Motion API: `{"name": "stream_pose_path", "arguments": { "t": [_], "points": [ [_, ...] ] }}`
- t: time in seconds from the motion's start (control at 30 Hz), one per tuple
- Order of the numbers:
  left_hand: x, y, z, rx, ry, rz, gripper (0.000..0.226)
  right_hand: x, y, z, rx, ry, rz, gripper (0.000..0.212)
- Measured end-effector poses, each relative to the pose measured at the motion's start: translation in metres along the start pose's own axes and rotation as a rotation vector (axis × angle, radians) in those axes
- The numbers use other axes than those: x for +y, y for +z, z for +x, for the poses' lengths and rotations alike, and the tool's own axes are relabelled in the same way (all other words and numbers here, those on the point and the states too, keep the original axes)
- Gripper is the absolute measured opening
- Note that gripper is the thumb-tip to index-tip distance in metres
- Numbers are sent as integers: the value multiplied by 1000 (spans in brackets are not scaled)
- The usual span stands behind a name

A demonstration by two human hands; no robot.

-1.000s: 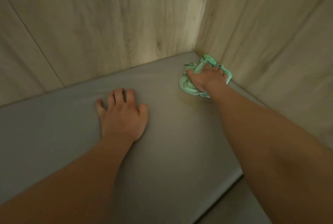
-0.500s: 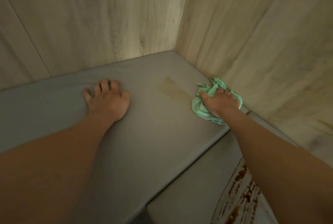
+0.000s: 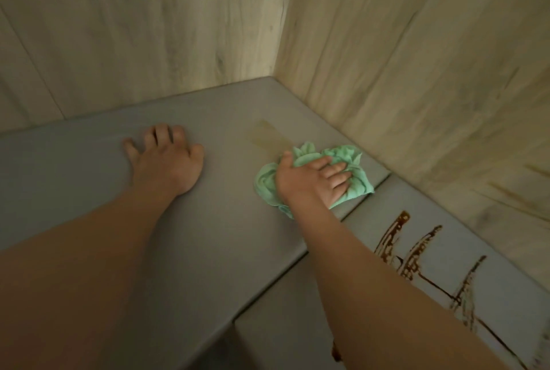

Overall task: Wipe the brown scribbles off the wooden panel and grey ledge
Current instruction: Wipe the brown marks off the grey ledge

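Note:
My right hand (image 3: 309, 180) presses a crumpled green cloth (image 3: 354, 179) flat onto the grey surface (image 3: 208, 220), close to its right edge, with fingers spread over the cloth. A faint yellowish smear (image 3: 265, 134) lies on the grey just beyond the cloth. My left hand (image 3: 166, 158) rests palm down on the same surface, fingers relaxed. Brown scribbles (image 3: 416, 253) run across the lower grey ledge (image 3: 491, 250) at the bottom right, partly hidden by my right forearm. Faint brown streaks (image 3: 512, 194) mark the wooden panel (image 3: 431, 86) on the right.
Wooden panels (image 3: 148, 27) meet in a corner behind the grey surface. A dark seam (image 3: 351, 214) separates the raised grey surface from the lower ledge. A dark gap (image 3: 220, 349) opens below the surface's front edge.
My right hand has slid the cloth from the back corner toward me along the right wall to the surface's edge. The view has turned right, and the scribbled ledge has come into sight.

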State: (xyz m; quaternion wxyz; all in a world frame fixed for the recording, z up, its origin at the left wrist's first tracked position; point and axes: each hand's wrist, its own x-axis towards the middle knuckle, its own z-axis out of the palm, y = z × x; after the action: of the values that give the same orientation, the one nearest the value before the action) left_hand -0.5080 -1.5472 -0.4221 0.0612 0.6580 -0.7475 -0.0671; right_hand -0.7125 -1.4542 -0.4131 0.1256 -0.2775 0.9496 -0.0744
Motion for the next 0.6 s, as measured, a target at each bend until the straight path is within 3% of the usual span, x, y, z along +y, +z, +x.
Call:
{"name": "stream_pose_path", "arguments": {
  "t": [0.17, 0.33, 0.4, 0.6],
  "points": [
    [1, 3, -3, 25, 26, -9, 58, -26, 6, 10, 74, -16, 42, 103],
    [1, 5, -3, 47, 36, -3, 68, -67, 6, 38, 99, -149, 48, 95],
    [0, 5, -1, 72, 41, -6, 75, -86, 6, 51, 86, -275, 21, 84],
    [-10, 7, 6, 53, 12, -171, 67, -113, 15, 58, 20, -803, -83, 57]
  ]
}}
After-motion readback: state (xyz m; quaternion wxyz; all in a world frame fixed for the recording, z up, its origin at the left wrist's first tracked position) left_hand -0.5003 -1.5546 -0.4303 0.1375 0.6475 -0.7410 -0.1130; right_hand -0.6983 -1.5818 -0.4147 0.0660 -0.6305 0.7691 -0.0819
